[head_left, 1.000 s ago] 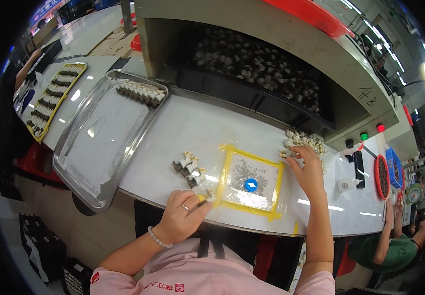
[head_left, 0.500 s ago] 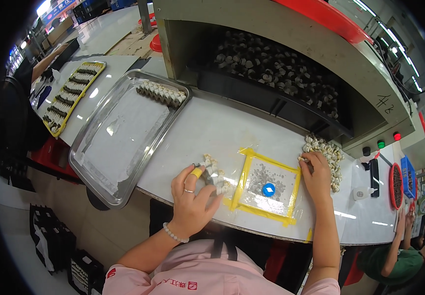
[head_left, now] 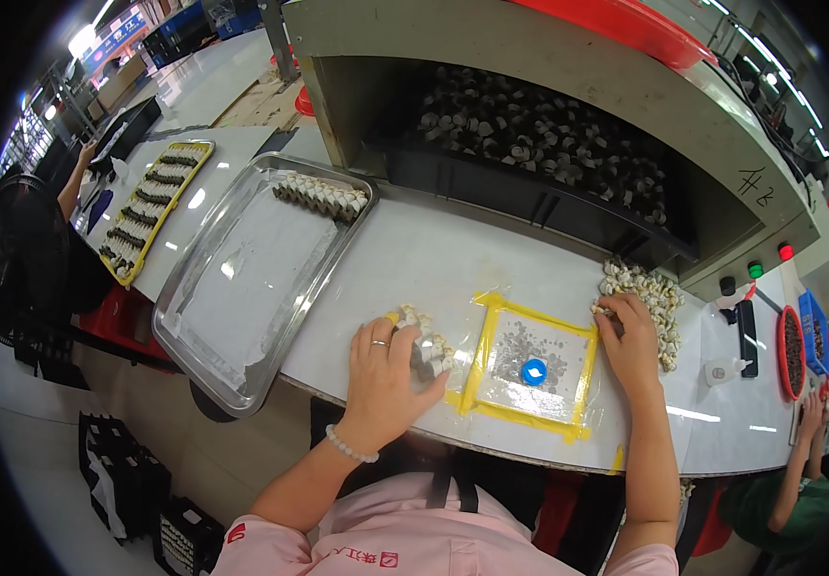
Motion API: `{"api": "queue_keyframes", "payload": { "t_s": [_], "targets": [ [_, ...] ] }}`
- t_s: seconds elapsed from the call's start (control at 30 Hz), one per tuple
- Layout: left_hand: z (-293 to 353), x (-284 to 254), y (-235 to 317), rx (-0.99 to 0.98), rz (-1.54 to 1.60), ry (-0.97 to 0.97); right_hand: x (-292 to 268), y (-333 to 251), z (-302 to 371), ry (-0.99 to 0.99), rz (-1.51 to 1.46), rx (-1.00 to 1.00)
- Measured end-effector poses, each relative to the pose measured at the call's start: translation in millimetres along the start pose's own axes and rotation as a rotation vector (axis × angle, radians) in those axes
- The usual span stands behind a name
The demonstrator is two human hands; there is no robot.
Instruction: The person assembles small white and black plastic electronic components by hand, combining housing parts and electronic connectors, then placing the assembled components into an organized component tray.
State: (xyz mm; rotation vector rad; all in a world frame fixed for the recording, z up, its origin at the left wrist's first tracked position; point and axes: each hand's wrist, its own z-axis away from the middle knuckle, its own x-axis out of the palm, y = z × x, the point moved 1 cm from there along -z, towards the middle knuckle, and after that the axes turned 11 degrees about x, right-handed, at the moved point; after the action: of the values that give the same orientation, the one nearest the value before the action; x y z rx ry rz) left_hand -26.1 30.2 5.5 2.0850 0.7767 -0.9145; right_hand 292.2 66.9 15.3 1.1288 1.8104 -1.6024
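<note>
My left hand (head_left: 381, 379), with a ring and a beaded bracelet, curves around a short row of small white pieces with grey bases (head_left: 427, 348) on the table. Its fingers lie along the row's left side, the thumb at the near end. My right hand (head_left: 633, 350) pinches at the left edge of a loose pile of cream-white pieces (head_left: 659, 298); a small piece shows at its fingertips. Between the hands, a yellow-taped square (head_left: 491, 336) on the table carries grey spots and a blue round cap (head_left: 533, 372).
At left, a metal tray (head_left: 169, 317) holds finished-looking rows (head_left: 323, 195); a yellow-rimmed tray (head_left: 205, 154) lies beyond. Ahead, a grey housing (head_left: 529, 48) covers a black bin (head_left: 529, 216) of dark and white parts. A small white bottle (head_left: 721, 372) stands right. A co-worker's arms (head_left: 798, 451) show far right.
The view has shifted slightly. My left hand's fingers have drawn closer together around the row. My right hand stays at the pile's left edge, its fingertips now closer in against the pieces.
</note>
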Motion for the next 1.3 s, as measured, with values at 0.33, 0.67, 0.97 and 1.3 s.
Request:
{"api": "queue_keyframes", "payload": {
  "t_s": [0.33, 0.67, 0.97, 1.3],
  "targets": [
    [-11, -5, -2, 0.069, -0.021, -0.052, -1, 2, 0, -0.016, -0.041, 0.003],
    [-10, 0, -10, 0.084, 0.141, -0.028, -3, 0, -2, -0.042, -0.062, 0.033],
    [-14, -6, -11, 0.037, 0.175, -0.039, -3, 4, 1, -0.036, -0.097, 0.025],
    [-35, -75, -64, -0.16, 0.121, 0.061, -4, -1, 0, -0.03, -0.104, 0.021]
  ]
}}
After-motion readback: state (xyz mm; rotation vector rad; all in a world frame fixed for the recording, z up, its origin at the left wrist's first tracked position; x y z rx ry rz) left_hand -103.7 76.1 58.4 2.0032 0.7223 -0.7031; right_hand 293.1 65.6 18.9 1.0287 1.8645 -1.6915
